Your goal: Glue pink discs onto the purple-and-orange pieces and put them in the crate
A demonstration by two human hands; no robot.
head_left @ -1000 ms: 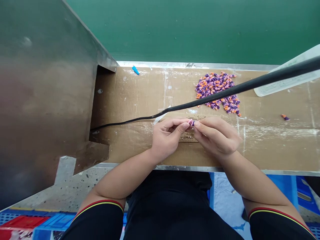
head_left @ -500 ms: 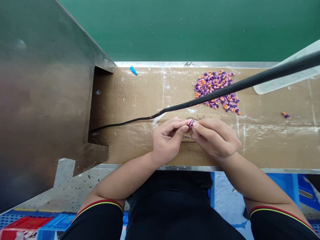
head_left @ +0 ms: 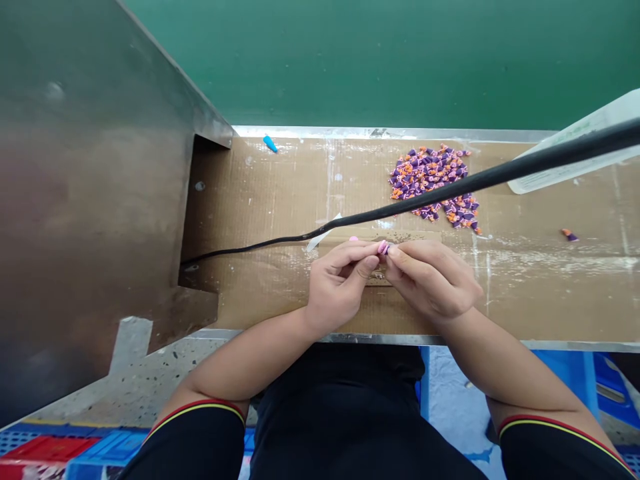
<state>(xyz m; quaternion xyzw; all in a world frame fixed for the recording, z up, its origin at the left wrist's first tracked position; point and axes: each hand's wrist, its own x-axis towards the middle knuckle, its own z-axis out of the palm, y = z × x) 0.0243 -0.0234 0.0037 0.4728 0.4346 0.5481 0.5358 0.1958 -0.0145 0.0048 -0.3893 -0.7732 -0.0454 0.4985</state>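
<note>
Between the fingertips of both hands is a small pink-and-purple piece (head_left: 383, 247), mostly covered by the fingers. My left hand (head_left: 337, 283) pinches its pink end between thumb and forefinger. At the purple end, the thumb and forefinger of my right hand (head_left: 436, 279) are closed on it. A bit of pink (head_left: 353, 239) peeks out just beyond the left forefinger; I cannot tell what it is. Beyond the hands lies a pile of small purple, pink and orange pieces (head_left: 430, 175). One similar single piece (head_left: 569, 235) rests apart at the right.
A black cable (head_left: 390, 212) crosses above the cardboard-covered bench (head_left: 280, 200). At left stands a metal housing (head_left: 100, 200). A blue cone-like piece (head_left: 270, 143) lies at the back, a white strip (head_left: 323, 233) near the cable, a white plastic tray (head_left: 575, 153) at back right.
Both hands keep their pinch on the small piece, with hardly any finger movement. The whole view has shifted slightly; the pile and the single piece lie as before.
</note>
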